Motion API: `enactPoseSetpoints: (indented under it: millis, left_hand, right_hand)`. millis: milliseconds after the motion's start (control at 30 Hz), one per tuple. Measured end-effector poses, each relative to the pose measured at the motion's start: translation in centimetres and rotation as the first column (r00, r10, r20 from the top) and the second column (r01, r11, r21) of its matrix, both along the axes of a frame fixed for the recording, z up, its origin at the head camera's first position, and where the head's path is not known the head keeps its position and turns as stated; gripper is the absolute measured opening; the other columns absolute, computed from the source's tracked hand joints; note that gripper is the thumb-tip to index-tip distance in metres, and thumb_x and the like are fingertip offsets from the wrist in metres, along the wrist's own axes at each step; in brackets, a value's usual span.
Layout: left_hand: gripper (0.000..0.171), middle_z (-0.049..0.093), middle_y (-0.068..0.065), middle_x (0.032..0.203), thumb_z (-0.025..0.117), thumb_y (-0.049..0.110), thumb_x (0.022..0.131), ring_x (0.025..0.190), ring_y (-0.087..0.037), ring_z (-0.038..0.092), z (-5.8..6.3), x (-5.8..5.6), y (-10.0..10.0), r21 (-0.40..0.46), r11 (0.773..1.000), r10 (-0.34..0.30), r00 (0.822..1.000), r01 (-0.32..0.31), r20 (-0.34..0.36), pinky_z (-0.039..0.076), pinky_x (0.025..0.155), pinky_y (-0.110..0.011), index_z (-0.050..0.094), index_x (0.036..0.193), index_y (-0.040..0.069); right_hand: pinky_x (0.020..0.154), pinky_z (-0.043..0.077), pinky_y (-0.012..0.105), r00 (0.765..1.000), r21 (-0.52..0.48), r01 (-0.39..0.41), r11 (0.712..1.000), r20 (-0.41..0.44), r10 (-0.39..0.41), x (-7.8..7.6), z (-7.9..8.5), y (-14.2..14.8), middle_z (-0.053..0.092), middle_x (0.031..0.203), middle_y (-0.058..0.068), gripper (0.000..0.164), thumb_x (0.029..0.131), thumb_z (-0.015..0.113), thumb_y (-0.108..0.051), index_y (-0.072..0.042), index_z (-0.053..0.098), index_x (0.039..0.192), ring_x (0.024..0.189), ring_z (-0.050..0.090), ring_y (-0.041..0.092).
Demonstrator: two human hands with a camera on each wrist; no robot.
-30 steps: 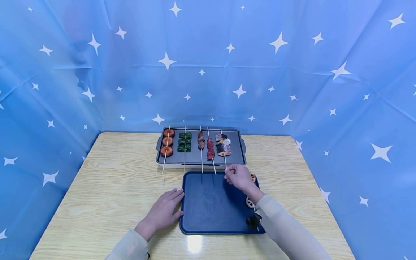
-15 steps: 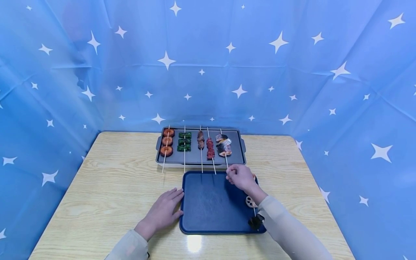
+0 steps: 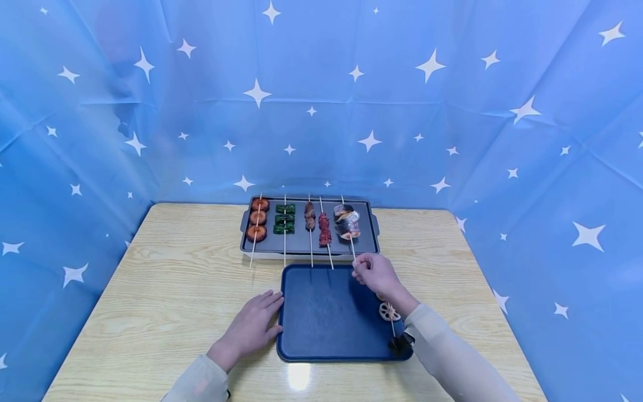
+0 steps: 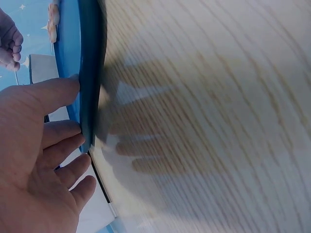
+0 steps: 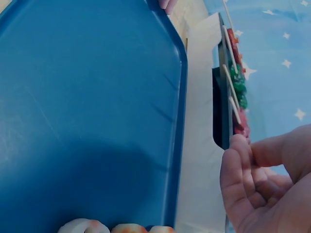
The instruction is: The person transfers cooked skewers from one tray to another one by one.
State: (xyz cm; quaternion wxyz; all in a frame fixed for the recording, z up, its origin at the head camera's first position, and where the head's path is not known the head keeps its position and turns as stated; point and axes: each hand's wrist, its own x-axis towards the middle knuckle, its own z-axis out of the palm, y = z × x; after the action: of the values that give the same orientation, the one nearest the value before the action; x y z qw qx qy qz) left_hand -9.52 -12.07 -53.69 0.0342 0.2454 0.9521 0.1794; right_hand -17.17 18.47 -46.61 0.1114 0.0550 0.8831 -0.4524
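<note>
My right hand (image 3: 379, 276) pinches the bare lower end of a fish skewer (image 3: 348, 222), whose silvery, dark-skinned chunks lie over the right part of the black grill plate (image 3: 296, 247). In the right wrist view, thumb and index finger meet at the tips, and the stick between them is hidden. My left hand (image 3: 251, 326) rests with extended fingers at the left rim of the blue tray (image 3: 326, 321). Seen from the left wrist, its thumb and fingertips touch that rim (image 4: 91, 73). A lotus root skewer (image 3: 389, 311) lies along the tray's right side, partly covered by my right forearm.
Left of the fish, the grill plate bears a skewer of round orange-brown slices (image 3: 258, 218), a green vegetable skewer (image 3: 284, 219), a brown meat skewer (image 3: 310, 216) and a red meat skewer (image 3: 325, 230). Their sticks overhang its front edge. A starry blue curtain (image 3: 311, 145) surrounds the wooden table (image 3: 166, 279).
My right hand has shifted slightly to the right, swinging the lower end of the fish skewer with it. More lotus root shows beside the forearm. The left hand has stayed put.
</note>
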Motion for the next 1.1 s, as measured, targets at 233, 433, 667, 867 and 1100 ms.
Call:
enactPoseSetpoints:
  millis: [233, 433, 667, 867, 1100]
  left_hand:
    - [0.061, 0.053, -0.012, 0.144, 0.072, 0.032, 0.086, 0.137, -0.033, 0.045, 0.1, 0.0, 0.0, 0.014, 1.0, -0.003, 1.0, 0.003, 0.003, 0.037, 0.116, -0.048, 0.056, 0.135, 0.0]
    - [0.061, 0.053, -0.012, 0.144, 0.072, 0.032, 0.086, 0.137, -0.033, 0.046, 0.0, 0.0, 0.0, 0.017, 1.0, -0.005, 1.0, 0.005, 0.0, 0.037, 0.116, -0.048, 0.056, 0.135, 0.0]
    - [0.059, 0.054, -0.012, 0.143, 0.072, 0.03, 0.086, 0.137, -0.033, 0.046, 0.1, 0.0, 0.1, 0.007, 1.0, -0.005, 1.0, 0.005, -0.007, 0.037, 0.115, -0.049, 0.056, 0.134, -0.001]
    - [0.06, 0.054, -0.011, 0.144, 0.072, 0.032, 0.086, 0.137, -0.032, 0.046, 0.2, 0.0, 0.1, 0.003, 1.0, -0.001, 1.0, 0.001, -0.002, 0.038, 0.115, -0.048, 0.056, 0.135, 0.0]
    - [0.061, 0.053, -0.011, 0.145, 0.072, 0.033, 0.086, 0.138, -0.032, 0.045, 0.4, 0.0, 0.1, 0.009, 1.0, 0.005, 1.0, -0.005, 0.021, 0.037, 0.116, -0.048, 0.056, 0.135, 0.001]
  right_hand:
    - [0.074, 0.061, 0.03, 1.0, -0.027, 0.0, 1.0, 0.012, 0.0, 0.3, 0.0, 0.7, 0.071, 0.09, 0.01, 0.022, 0.1, 0.054, -0.017, 0.0, 0.064, 0.11, 0.078, 0.066, 0.016]
    - [0.074, 0.06, 0.028, 0.999, -0.179, 0.004, 0.984, 0.042, 0.004, 0.4, 0.3, 1.5, 0.07, 0.095, 0.015, 0.024, 0.101, 0.052, -0.015, 0.004, 0.06, 0.112, 0.082, 0.065, 0.019]
    - [0.08, 0.06, 0.033, 0.997, -0.283, -0.013, 0.959, 0.071, 0.034, 0.4, 0.6, 2.9, 0.07, 0.097, 0.013, 0.026, 0.102, 0.05, -0.015, 0.006, 0.058, 0.113, 0.085, 0.066, 0.017]
    - [0.078, 0.059, 0.025, 0.994, -0.321, -0.001, 0.947, 0.103, 0.036, 0.8, 0.7, 4.0, 0.069, 0.095, 0.003, 0.026, 0.102, 0.051, -0.018, 0.003, 0.058, 0.115, 0.084, 0.064, 0.01]
    - [0.09, 0.057, 0.037, 0.995, -0.296, -0.005, 0.955, 0.094, 0.035, 1.3, 0.5, 5.1, 0.064, 0.094, 0.002, 0.032, 0.101, 0.054, -0.021, 0.005, 0.058, 0.119, 0.089, 0.062, 0.014]
